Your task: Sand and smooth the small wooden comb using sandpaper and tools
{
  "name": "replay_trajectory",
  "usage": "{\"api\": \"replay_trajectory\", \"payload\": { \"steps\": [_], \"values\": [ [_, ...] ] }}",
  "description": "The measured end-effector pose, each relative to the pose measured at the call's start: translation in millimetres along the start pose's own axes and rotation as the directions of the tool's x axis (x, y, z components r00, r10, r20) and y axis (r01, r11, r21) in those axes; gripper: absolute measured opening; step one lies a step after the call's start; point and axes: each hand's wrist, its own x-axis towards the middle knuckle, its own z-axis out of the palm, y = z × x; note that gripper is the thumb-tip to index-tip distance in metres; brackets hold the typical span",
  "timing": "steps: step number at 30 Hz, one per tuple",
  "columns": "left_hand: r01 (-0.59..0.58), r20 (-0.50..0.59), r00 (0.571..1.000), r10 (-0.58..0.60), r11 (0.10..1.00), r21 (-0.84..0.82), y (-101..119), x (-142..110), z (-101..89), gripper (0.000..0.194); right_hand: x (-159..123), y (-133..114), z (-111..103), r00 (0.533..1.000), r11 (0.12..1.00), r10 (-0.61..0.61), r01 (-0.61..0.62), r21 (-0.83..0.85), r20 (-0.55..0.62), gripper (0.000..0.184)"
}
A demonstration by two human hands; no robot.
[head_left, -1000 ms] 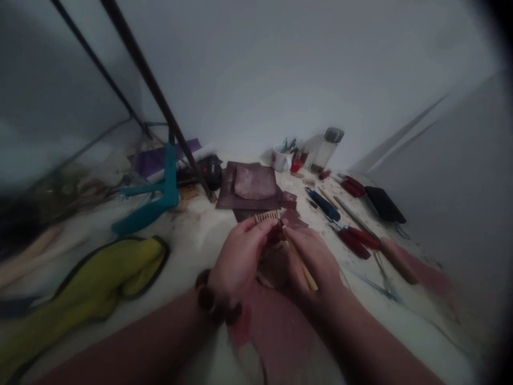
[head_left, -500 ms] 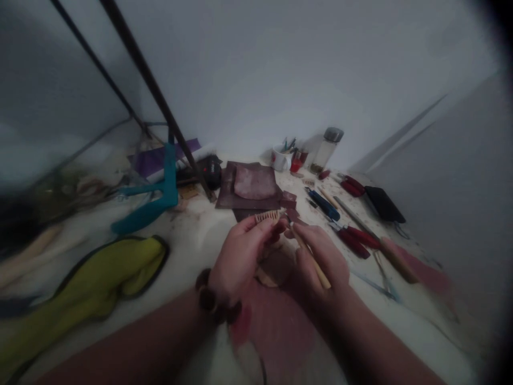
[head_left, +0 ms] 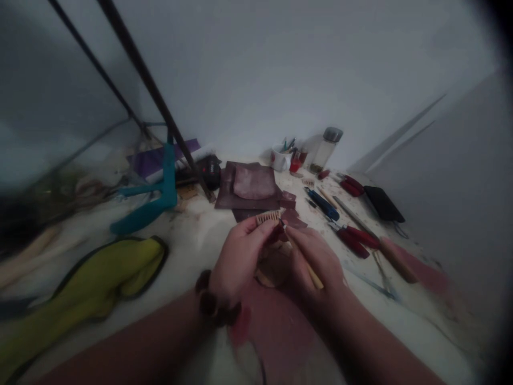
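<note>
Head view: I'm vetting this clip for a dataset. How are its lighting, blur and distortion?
Head view: dim, grey light with dark vignetted corners; wide-lens distortion stretches the forearms; the left hand, right hand and toothed wooden piece read fairly clearly, while the far left, beyond the yellow-green cloth, smears into blur.

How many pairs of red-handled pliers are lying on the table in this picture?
2. One pair of red-handled pliers lies at the far right, beside the black pouch; the second pair lies nearer, to the right of the right hand. More could be hidden under the clutter.
</note>
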Motion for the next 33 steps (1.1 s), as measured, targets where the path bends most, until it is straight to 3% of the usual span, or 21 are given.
{"api": "replay_trajectory", "payload": {
  "steps": [15,19,22,28,33],
  "values": [
    [0.006,0.030,1.000,-0.008,0.998,0.068,2.0,-0.6,-3.5,0.029,-0.5,7.9,2.7,1.000,0.997,-0.005,0.005,-0.073,-0.003,0.064],
    [0.053,0.057,0.997,-0.058,0.995,0.082,2.2,-1.3,-2.2,0.027,4.7,6.7,-0.7,0.986,0.990,0.055,-0.074,-0.119,-0.158,0.055],
    [0.056,0.000,0.998,-0.056,0.995,0.082,2.9,-0.8,-1.6,0.026,8.9,3.2,-5.1,0.956,0.991,0.077,-0.104,-0.084,-0.283,0.046],
    [0.042,0.000,0.999,-0.042,0.999,0.026,1.9,2.4,-3.3,0.031,4.6,0.8,-7.2,0.998,0.998,0.050,-0.047,0.048,-0.049,0.051],
    [0.027,-0.002,1.000,-0.027,0.999,0.034,-0.1,1.6,-3.6,0.032,3.7,3.4,-6.4,0.999,0.999,0.034,-0.034,0.041,-0.011,0.052]
  ]
}}
